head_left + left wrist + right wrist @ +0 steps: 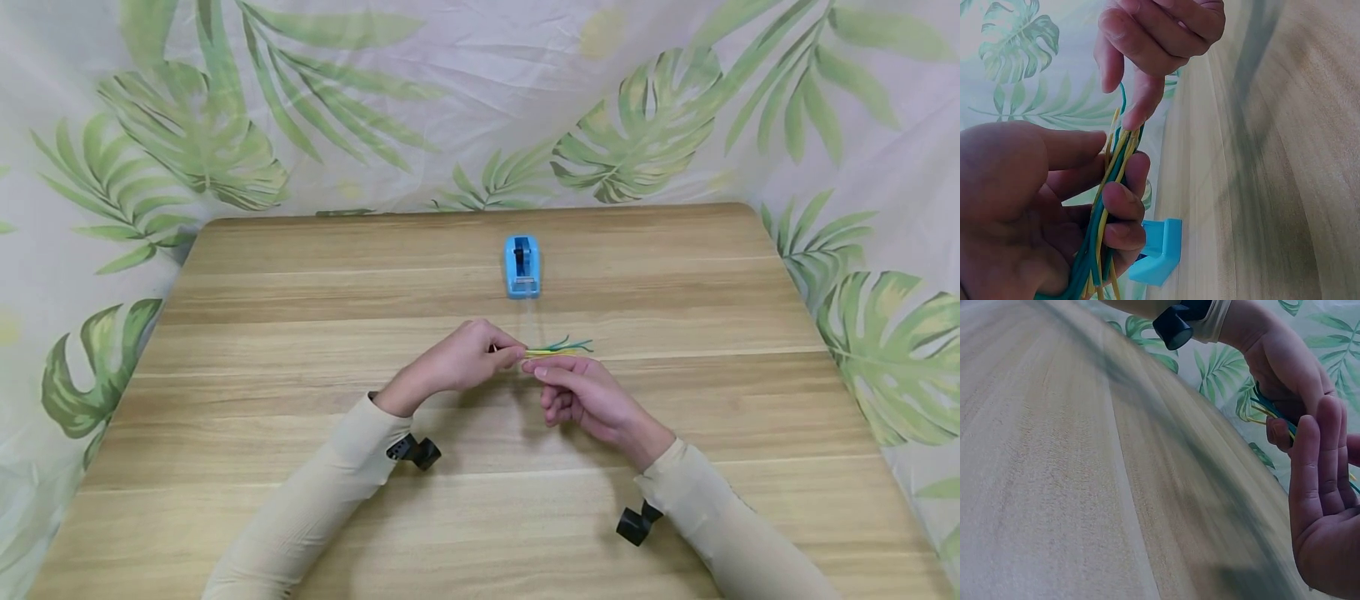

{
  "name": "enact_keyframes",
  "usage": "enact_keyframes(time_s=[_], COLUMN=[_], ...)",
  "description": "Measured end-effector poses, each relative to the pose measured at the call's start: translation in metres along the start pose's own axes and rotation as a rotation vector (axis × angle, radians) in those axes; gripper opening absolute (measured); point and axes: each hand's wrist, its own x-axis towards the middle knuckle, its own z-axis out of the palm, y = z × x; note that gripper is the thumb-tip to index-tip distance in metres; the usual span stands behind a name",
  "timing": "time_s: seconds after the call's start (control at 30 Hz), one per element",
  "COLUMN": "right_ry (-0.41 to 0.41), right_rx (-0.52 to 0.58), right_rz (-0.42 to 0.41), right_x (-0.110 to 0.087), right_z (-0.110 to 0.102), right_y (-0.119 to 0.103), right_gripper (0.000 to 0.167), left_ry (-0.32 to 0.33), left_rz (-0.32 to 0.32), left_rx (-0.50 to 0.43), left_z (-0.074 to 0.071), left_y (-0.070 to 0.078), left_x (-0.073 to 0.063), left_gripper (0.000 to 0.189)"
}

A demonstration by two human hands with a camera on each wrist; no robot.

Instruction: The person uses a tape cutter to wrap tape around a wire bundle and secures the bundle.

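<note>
A thin bundle of green and yellow wires [1113, 187] is gripped by my left hand [472, 357], between thumb and curled fingers. Loose wire ends [570, 346] fan out to the right of the fingertips in the head view. My right hand [588, 396] reaches in from the other side. Its index finger [1147, 103] touches the bundle near the left fingertips, while its thumb stands apart from the wires. From the blue tape dispenser [522, 267], a faint clear strip of tape [529, 321] runs down to the bundle. Its end is hidden at the fingers.
The wooden table [315, 275] spreads under both arms, its far edge meeting a leaf-print cloth [480, 100]. Black wrist cameras hang below the left sleeve [330, 475] and the right sleeve [720, 508].
</note>
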Motion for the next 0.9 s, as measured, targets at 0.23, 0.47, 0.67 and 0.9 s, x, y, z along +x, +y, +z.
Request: enact_keyframes(time_s=[0.23, 0.47, 0.67, 0.9], right_ry=[0.017, 0.015, 0.014, 0.021], right_rx=[-0.003, -0.013, -0.025, 0.005], right_rz=[0.011, 0.014, 0.006, 0.012], right_x=[0.0019, 0.0028, 0.0037, 0.0049], right_z=[-0.0007, -0.0015, -0.0032, -0.0035], right_y=[0.0024, 0.0042, 0.0057, 0.0065], right_gripper=[0.040, 0.044, 0.043, 0.042], left_ry=[-0.002, -0.007, -0.004, 0.001], left_rz=[-0.013, -0.035, -0.033, -0.018], left_rx=[0.024, 0.019, 0.000, -0.006], left_z=[-0.0005, -0.0008, -0.0005, -0.0001], left_y=[0.0006, 0.0018, 0.0013, -0.0005], left_x=[0.0018, 0.0027, 0.0028, 0.0036], left_gripper=[0.022, 0.018, 0.017, 0.017])
